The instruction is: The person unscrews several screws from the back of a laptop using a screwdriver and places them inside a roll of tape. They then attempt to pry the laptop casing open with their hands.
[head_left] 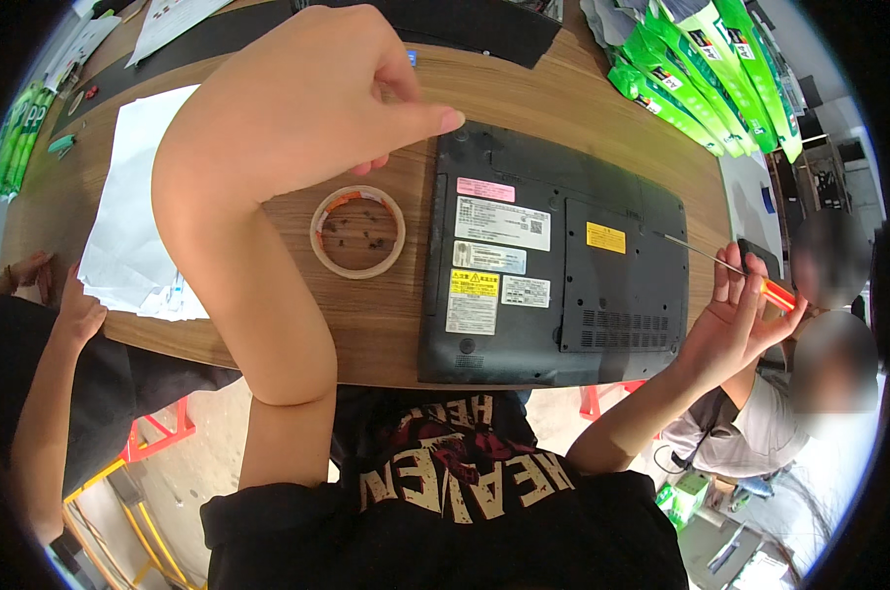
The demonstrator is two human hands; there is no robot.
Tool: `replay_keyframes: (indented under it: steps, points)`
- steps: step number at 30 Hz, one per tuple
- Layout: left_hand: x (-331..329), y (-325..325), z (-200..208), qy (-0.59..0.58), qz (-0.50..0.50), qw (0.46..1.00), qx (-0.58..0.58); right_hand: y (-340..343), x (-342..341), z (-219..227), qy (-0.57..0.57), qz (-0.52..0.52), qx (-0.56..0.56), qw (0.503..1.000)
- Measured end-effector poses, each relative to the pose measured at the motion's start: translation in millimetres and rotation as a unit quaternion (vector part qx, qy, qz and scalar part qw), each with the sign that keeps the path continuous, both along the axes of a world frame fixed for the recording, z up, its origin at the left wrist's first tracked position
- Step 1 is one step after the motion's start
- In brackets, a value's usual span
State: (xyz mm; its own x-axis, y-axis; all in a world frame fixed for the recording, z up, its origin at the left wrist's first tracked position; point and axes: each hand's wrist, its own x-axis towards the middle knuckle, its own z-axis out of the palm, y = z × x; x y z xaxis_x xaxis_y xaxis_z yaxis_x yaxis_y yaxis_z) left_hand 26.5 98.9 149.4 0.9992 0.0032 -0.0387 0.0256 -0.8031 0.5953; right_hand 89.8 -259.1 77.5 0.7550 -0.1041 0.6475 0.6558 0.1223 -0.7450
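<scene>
A black laptop lies bottom side up on the wooden table in front of me, its base carrying several labels and a vented cover panel. My right hand, at its right edge, is closed around a screwdriver with an orange-red handle. The thin shaft points left over the laptop's right side; whether the tip touches it I cannot tell. My left arm bends up across the view. Its hand is near the laptop's far left corner, thumb stretched out, other fingers loosely curled, nothing visible in them. Left of the laptop, a tape roll rings several small dark screws.
White paper sheets lie at the left, near another person's hands. Green-and-white paper packs stand at the far right. A dark phone-like object sits behind my right hand. Another person is at the right.
</scene>
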Motion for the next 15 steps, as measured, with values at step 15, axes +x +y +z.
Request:
replay_keyframes:
  steps: [15]
  points:
    - [12, -72, -16, -0.092, -0.118, 0.988, -0.024, -63, 67, -18, 0.049, -0.165, -0.208, 0.963]
